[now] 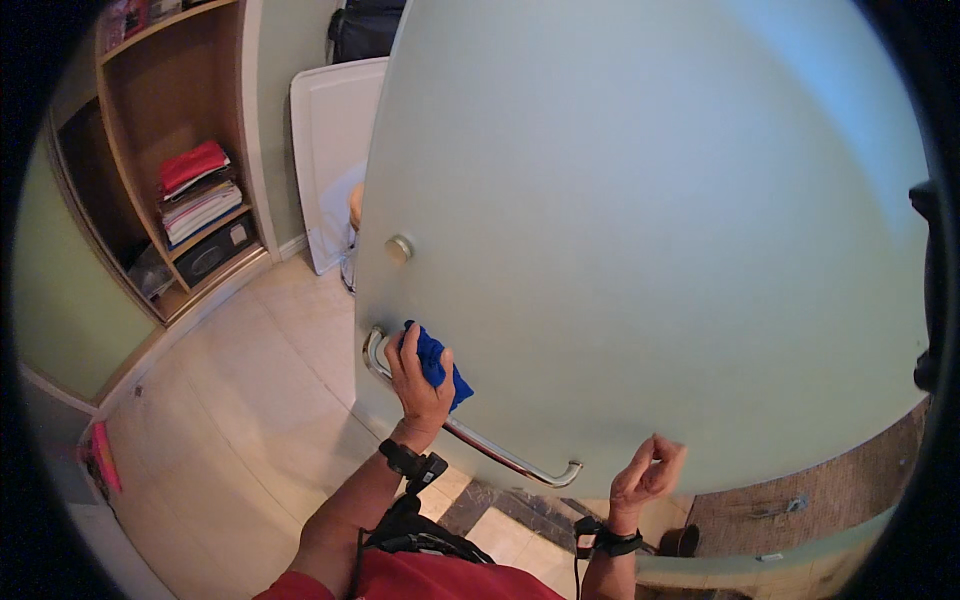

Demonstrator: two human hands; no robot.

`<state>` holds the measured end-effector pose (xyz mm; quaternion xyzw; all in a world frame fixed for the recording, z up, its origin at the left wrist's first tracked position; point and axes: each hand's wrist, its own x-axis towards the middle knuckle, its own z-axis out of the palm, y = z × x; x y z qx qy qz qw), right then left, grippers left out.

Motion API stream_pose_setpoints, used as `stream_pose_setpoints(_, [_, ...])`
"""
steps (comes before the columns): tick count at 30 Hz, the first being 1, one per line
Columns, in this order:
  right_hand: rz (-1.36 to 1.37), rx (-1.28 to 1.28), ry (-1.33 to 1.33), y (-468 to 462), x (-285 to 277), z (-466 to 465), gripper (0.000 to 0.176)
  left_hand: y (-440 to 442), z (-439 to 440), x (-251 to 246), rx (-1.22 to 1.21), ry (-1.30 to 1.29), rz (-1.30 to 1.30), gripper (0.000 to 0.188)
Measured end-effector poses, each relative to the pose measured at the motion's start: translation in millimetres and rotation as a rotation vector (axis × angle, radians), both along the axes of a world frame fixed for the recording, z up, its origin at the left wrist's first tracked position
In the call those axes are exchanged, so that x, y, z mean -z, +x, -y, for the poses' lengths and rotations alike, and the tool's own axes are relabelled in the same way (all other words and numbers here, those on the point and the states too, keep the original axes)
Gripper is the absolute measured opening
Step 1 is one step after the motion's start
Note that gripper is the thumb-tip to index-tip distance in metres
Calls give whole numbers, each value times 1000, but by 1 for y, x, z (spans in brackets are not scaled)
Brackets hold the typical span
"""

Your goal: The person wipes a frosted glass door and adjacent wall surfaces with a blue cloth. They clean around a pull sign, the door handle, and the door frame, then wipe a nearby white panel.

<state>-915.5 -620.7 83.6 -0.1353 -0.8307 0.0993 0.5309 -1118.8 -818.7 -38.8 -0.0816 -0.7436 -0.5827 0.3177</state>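
A frosted glass door (637, 247) fills most of the view in front of me. My left hand (420, 379) grips a crumpled blue cloth (435, 360), thumb on one side and fingers on the other. It is over the chrome pull handle (510, 454), partly hiding the bar; whether the cloth touches the glass or the metal, I cannot tell. Above it, a round metal knob (399, 248) sits near the door's edge. Close to the lower part of the glass, my right hand (649, 472) has its fingers curled in, slightly blurred, with nothing visible in them.
At the left, a wooden shelf unit (169, 97) holds stacked folders (202, 210) and a black box (216, 251). A white panel (330, 172) leans behind the door's edge. Pale floor tiles (247, 375) spread below. A pink object (105, 457) lies far left, a brown mat (810, 495) lower right.
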Motion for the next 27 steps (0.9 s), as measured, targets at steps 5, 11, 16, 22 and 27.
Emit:
stream_pose_setpoints(5, [-57,-80,-127,1,8,0,6,-25,15,0,-98,-93,-15,55])
stream_pose_setpoints(11, [-68,-23,-164,8,21,-10,3,-62,22,1,-167,29,-51,55])
stream_pose_setpoints(16, [-210,60,-369,1,36,-2,6,-74,29,4,-153,-6,-95,56])
stream_pose_setpoints(22, [-146,115,-372,-62,32,53,8,-80,34,-19,131,-19,-347,67])
stream_pose_setpoints(27, [-172,80,-392,-108,21,97,7,-97,41,-42,324,22,-577,68])
